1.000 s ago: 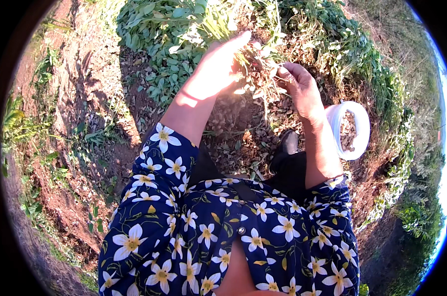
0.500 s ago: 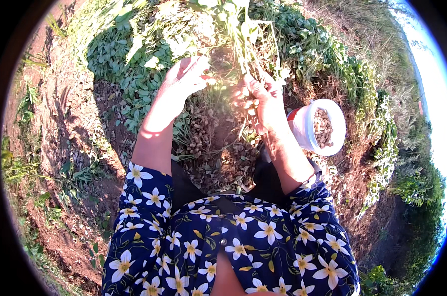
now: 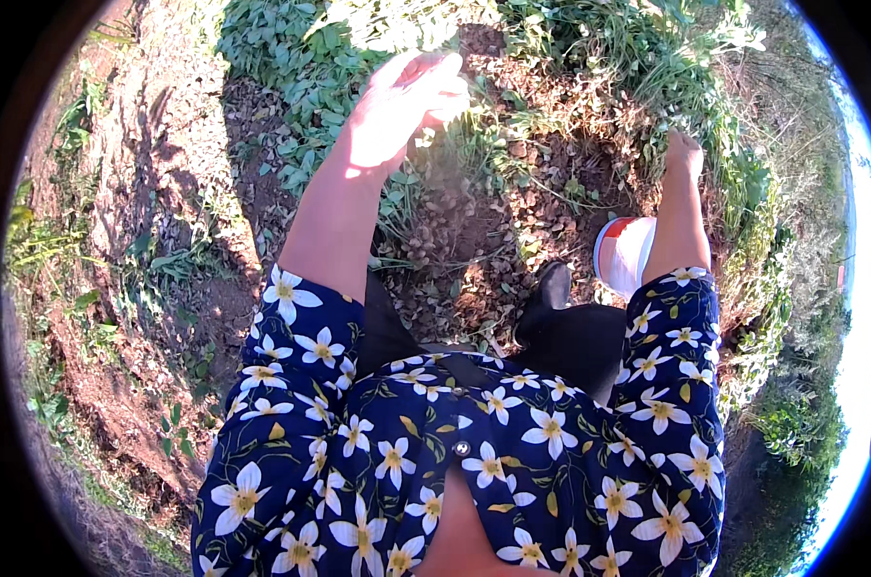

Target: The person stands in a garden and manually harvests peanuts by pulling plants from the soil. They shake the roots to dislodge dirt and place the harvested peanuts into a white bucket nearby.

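My left hand [image 3: 411,101] is raised in bright sun over the plant heap, fingers loosely bent and apart, with nothing seen in it. My right arm reaches out to the right, past the white and red bucket [image 3: 626,252]. At its end my right hand [image 3: 683,154] looks closed at the lower end of leafy peanut plants [image 3: 690,91]; its fingers are small and partly hidden. The right forearm covers part of the bucket, and its contents do not show now.
Cut green plants [image 3: 305,106] lie heaped ahead on the left. Between my dark-trousered legs, the soil [image 3: 454,240] is littered with dry leaves and what look like peanut pods. A dark shoe [image 3: 551,286] stands left of the bucket. Tall grass [image 3: 801,173] borders the right side.
My right hand has swung from the middle far to the right, taking the bunch of peanut plants away from in front of me. My left hand has risen slightly and moved right.
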`<state>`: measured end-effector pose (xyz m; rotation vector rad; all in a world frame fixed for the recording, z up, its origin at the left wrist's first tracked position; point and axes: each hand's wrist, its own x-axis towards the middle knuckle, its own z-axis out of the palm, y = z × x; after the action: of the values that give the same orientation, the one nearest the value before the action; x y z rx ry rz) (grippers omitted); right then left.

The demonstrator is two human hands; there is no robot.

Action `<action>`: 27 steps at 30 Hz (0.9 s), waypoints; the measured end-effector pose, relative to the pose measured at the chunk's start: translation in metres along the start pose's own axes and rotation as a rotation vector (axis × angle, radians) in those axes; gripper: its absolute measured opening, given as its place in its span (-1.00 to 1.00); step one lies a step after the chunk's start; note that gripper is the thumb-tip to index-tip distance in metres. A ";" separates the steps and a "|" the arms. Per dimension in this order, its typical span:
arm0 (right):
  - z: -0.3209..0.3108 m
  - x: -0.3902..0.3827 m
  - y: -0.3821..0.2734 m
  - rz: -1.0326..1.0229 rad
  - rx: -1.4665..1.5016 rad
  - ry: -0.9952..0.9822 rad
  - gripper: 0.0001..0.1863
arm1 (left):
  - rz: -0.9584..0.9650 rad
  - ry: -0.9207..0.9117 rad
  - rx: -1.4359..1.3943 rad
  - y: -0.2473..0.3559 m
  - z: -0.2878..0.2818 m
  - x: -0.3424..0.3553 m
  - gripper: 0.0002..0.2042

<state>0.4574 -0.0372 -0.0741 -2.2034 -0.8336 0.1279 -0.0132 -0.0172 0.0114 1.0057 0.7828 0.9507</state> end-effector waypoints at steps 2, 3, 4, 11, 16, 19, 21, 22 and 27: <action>0.050 -0.053 0.024 -0.066 -0.008 -0.230 -0.69 | 0.157 -0.124 -0.195 -0.019 -0.034 0.006 -0.62; 0.068 -0.085 0.033 -0.029 0.034 -0.397 -0.68 | 0.042 -0.035 -0.319 -0.013 -0.034 0.005 -0.58; 0.082 -0.124 0.025 0.065 0.045 -0.547 -0.69 | 0.099 0.015 -0.242 -0.012 -0.034 0.003 -0.58; 0.157 -0.317 -0.034 -0.285 -0.068 -1.082 -0.70 | -0.047 0.305 -0.325 0.016 -0.034 -0.007 -0.69; 0.182 -0.369 -0.073 -0.222 -0.421 -1.286 -0.43 | 0.021 0.264 -0.429 0.019 -0.045 -0.013 -0.78; 0.196 -0.385 -0.059 -0.349 -0.615 -1.107 -0.29 | -0.036 0.256 -0.500 0.019 -0.054 -0.012 -0.84; 0.205 -0.388 -0.044 -0.401 -0.681 -1.018 -0.24 | -0.105 0.311 -0.464 0.024 -0.049 -0.010 -0.87; 0.206 -0.392 -0.045 -0.445 -0.696 -0.997 -0.21 | -0.134 0.369 -0.429 0.033 -0.045 -0.013 -0.89; 0.196 -0.336 -0.076 -0.169 -0.438 -1.229 -0.44 | -0.093 0.313 -0.475 0.037 -0.052 -0.019 -0.90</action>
<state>0.0888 -0.0791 -0.2139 -2.3036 -1.8069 1.4231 -0.0764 -0.0090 0.0298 0.4098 0.8015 1.1590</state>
